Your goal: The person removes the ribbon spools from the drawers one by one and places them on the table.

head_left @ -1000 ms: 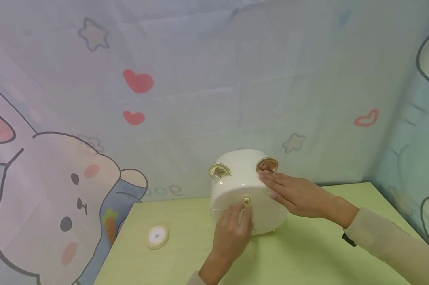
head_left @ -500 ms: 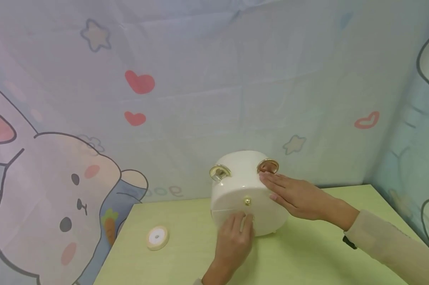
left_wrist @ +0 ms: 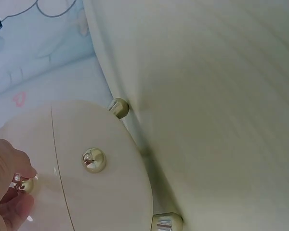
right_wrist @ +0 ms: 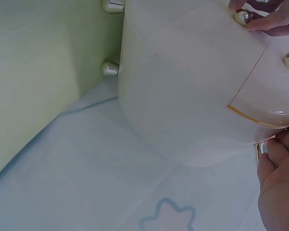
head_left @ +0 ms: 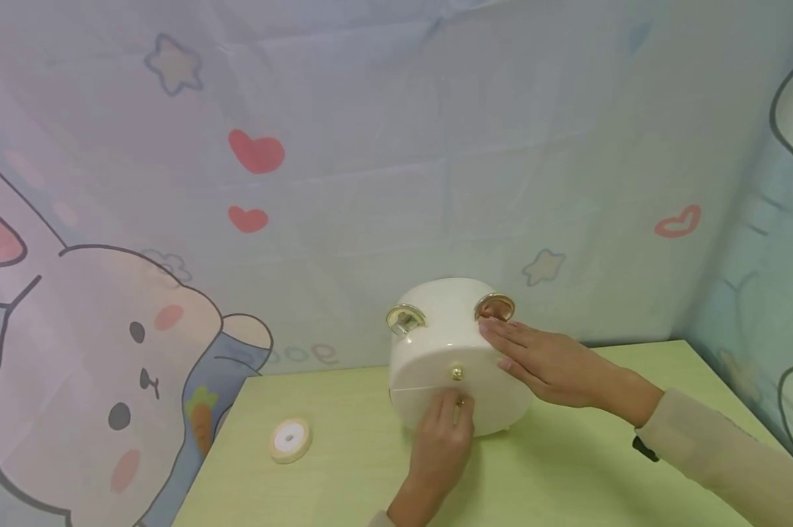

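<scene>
A round white box with gold knobs and gold feet stands on the table. Fine seams divide its front face. My left hand pinches the middle gold knob between fingers and thumb. Above the upper seam sits the upper knob, untouched. A lower knob shows in the left wrist view but is hidden in the head view. With straight fingers, my right hand rests on the box's upper right, touching the right gold ring-shaped fitting.
To the left on the green table lies a flat roll of ribbon or tape. The left gold fitting sits on the box's top. Close behind the box hangs a printed cloth backdrop.
My left hand has moved down from just beneath the upper knob and slightly right, onto the middle knob. The right hand and the box have stayed in place.
</scene>
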Available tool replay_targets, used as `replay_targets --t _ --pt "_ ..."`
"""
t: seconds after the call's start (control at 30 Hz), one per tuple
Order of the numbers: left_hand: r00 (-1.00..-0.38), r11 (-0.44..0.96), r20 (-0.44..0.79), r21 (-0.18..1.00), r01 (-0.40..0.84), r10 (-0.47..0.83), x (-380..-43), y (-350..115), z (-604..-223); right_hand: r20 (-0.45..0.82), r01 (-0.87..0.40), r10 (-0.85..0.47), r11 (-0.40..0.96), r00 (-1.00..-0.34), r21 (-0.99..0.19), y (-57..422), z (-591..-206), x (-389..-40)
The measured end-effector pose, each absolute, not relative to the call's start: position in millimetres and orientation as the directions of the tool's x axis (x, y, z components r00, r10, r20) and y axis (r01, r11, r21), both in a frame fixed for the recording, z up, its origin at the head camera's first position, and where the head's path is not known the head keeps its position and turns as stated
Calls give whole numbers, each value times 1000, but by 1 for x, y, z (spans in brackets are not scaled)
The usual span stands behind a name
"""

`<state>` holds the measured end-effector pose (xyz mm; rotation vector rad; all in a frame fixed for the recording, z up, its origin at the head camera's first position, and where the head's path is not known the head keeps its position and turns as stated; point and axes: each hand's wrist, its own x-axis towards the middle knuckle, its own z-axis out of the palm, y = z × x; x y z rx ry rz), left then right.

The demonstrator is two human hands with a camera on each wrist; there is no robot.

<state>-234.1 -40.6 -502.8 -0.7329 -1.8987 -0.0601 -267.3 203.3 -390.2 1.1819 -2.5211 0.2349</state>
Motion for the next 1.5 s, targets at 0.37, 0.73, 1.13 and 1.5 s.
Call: replay_targets --t 0.37,0.73,1.13,1.5 --pt "-239 801 855 -283 528 460 -239 -40 -506 377 -770 -706 638 -600 -31 202 -390 -267" --pt "-236 806 858 -285 519 456 -240 -37 -505 376 -769 -701 637 -606 -53 203 -390 -266" --pt "-223 813 870 -279 512 440 -239 -35 -504 374 -766 -697 640 -612 -59 204 -391 -268" --pt "-232 803 864 -272 530 446 -225 -37 -505 349 -760 -697 646 -627 -75 203 -390 -267"
